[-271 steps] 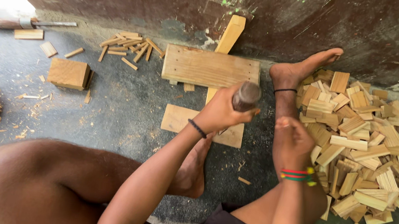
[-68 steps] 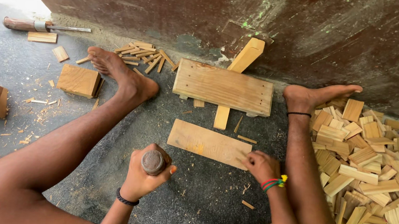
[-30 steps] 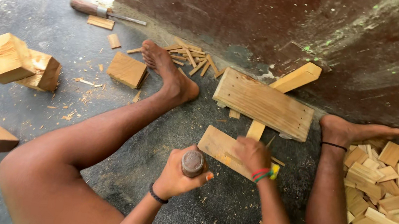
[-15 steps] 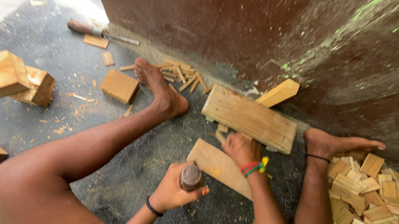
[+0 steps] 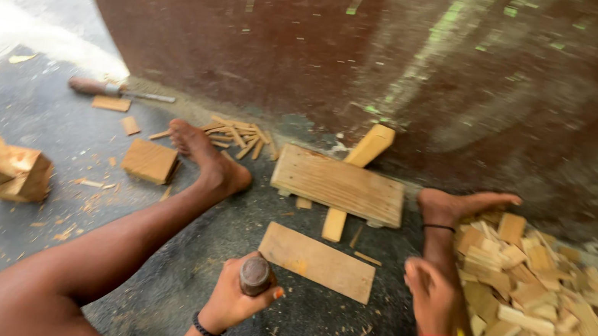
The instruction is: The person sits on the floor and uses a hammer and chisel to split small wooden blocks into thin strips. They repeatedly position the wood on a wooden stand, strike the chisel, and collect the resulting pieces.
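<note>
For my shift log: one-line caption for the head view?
Seated on the ground, left hand grips a hammer beside a flat wooden board while right hand reaches the woodblock pile.

Bare arms, legs and feet, no sleeves. Left hand (image 5: 227, 301) wears a black wristband; right hand (image 5: 430, 297) wears red and green bands. A thin black anklet circles the right ankle.

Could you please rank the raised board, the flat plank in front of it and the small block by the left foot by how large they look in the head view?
1. Raised board, largest.
2. Flat plank, slightly smaller, though it lies nearer the camera, so the gap is unsure.
3. Small block, clearly smallest.
</note>
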